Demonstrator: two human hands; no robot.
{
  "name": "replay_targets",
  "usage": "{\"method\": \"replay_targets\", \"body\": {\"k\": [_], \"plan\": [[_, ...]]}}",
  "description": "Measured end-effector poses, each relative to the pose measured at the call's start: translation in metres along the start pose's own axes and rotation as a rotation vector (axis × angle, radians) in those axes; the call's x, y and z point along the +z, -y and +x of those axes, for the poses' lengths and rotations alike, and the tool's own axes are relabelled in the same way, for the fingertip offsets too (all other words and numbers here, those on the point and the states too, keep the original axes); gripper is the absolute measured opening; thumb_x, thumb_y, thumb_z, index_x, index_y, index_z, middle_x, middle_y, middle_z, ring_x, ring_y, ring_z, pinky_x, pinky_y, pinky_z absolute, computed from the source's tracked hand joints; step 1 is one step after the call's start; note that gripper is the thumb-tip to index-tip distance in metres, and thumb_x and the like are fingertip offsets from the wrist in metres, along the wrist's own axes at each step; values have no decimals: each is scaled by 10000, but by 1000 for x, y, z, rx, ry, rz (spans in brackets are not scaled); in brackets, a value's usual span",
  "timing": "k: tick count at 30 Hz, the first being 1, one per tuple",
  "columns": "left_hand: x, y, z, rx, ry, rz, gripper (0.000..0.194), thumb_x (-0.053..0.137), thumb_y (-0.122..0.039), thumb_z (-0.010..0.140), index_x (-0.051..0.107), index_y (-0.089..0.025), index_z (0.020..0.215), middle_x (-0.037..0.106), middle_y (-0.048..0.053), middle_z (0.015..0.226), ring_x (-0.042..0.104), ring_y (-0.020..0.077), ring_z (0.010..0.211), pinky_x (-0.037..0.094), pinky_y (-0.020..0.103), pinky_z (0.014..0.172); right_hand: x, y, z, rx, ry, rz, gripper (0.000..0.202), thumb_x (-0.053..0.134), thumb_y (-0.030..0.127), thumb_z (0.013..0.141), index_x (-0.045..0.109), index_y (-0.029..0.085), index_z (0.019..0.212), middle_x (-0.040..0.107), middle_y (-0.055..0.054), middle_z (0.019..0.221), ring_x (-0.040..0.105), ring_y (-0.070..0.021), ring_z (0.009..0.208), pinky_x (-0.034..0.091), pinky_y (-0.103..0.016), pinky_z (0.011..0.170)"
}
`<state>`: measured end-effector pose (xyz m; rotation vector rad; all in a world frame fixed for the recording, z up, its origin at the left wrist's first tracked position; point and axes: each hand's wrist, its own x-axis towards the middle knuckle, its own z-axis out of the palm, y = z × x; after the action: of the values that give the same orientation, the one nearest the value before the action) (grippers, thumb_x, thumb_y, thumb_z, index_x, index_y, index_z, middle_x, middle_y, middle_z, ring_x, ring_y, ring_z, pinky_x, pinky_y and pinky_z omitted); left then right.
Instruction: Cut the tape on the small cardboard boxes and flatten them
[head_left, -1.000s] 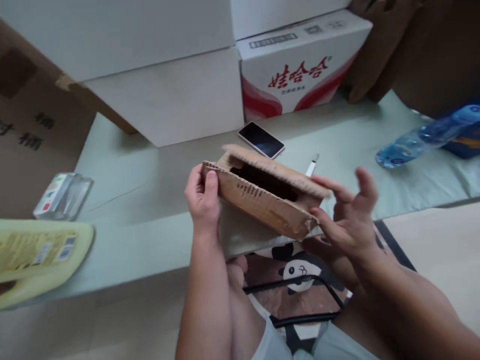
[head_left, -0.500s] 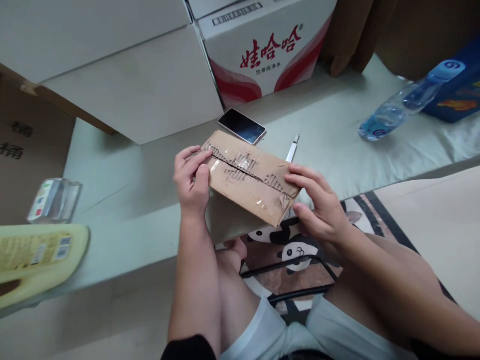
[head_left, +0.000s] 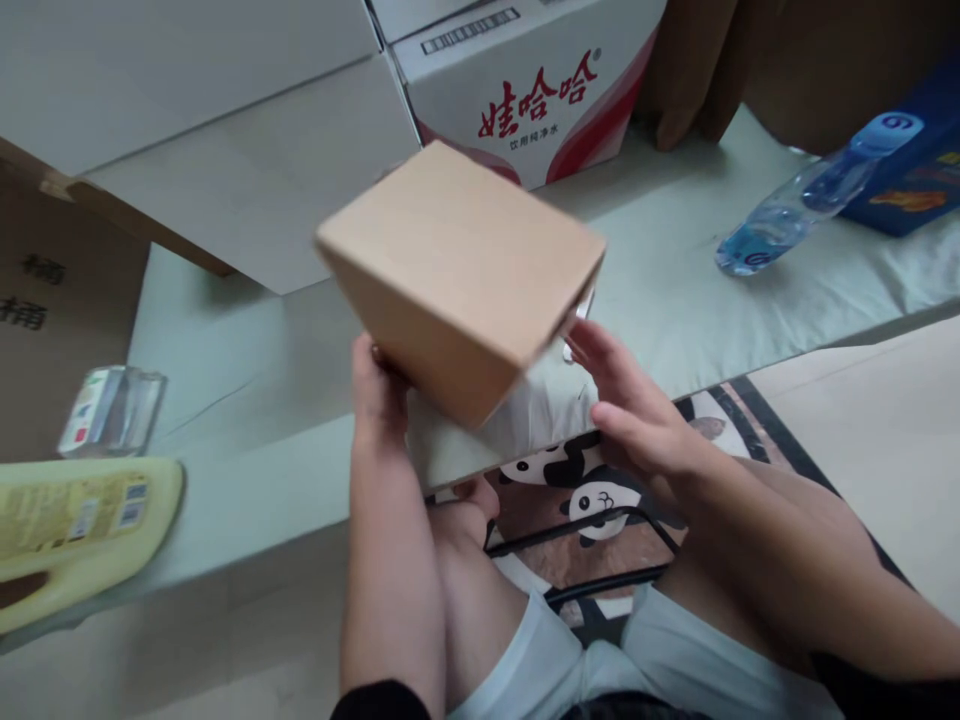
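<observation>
A plain brown cardboard box (head_left: 465, 250) is raised and tilted over the bench edge, with a smooth face up. My left hand (head_left: 379, 395) grips its lower left side, and the box hides some of its fingers. Just off the right corner is my right hand (head_left: 634, 405), its fingers apart and the palm turned toward the box. Whether a fingertip touches the cardboard I cannot tell. Behind the box's right edge, part of a utility knife (head_left: 576, 338) shows on the bench. No phone shows; the box covers that spot.
The bench (head_left: 262, 390) has a pale green cover. A white carton with red lettering (head_left: 536, 110) and white boxes stand behind. A clear bottle (head_left: 810, 205) lies right, a yellow bottle (head_left: 90, 520) and a clear plastic case (head_left: 112, 412) left. Below is a panda-print mat (head_left: 600, 500).
The box has been lifted and turned, so its taped, torn face no longer shows. My left hand has shifted beneath its side; my right fingers have spread off the corner. The phone is now covered.
</observation>
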<state>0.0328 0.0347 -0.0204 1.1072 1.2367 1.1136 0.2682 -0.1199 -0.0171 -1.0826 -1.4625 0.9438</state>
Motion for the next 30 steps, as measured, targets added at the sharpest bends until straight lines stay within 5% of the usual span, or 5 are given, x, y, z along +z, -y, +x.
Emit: {"method": "replay_targets", "body": {"k": [5,11,18,23,30], "plan": [[17,-2,-22,-335,476,262,876,300,-905,759,719,-159,946,716,115,772,674,253,705,453,327,573,-5,1,2,-71,-62,-241,675,588,468,927,340,328,1539,106,-3,1695,46,-257,1575,138,-500,1284],[8,-3,-23,-327,942,649,581,585,-753,772,722,-189,775,718,64,722,490,113,462,360,265,462,-14,1,-2,-34,-346,-232,392,508,549,945,637,296,1215,391,-42,1586,308,-295,1510,284,-536,1234],[4,4,-2,451,30,74,438,638,-581,826,660,-258,1121,695,85,1159,666,197,1038,533,350,894,-7,10,1,-27,-81,-219,381,631,514,890,686,253,1161,549,-116,1421,487,-307,1380,427,-506,1124],[2,-9,-9,477,37,38,267,679,-407,781,723,-226,972,718,59,1012,670,214,964,525,382,932,-9,2,4,49,-41,-99,427,428,540,984,624,283,1263,661,-79,1250,626,-239,1174,504,-431,1003],[3,-7,-9,418,53,5,217,650,-305,744,724,-235,936,718,49,990,665,215,937,530,372,884,-21,-18,8,404,-53,-871,524,511,424,877,599,224,1353,643,-92,960,592,-218,744,453,-367,652]]}}
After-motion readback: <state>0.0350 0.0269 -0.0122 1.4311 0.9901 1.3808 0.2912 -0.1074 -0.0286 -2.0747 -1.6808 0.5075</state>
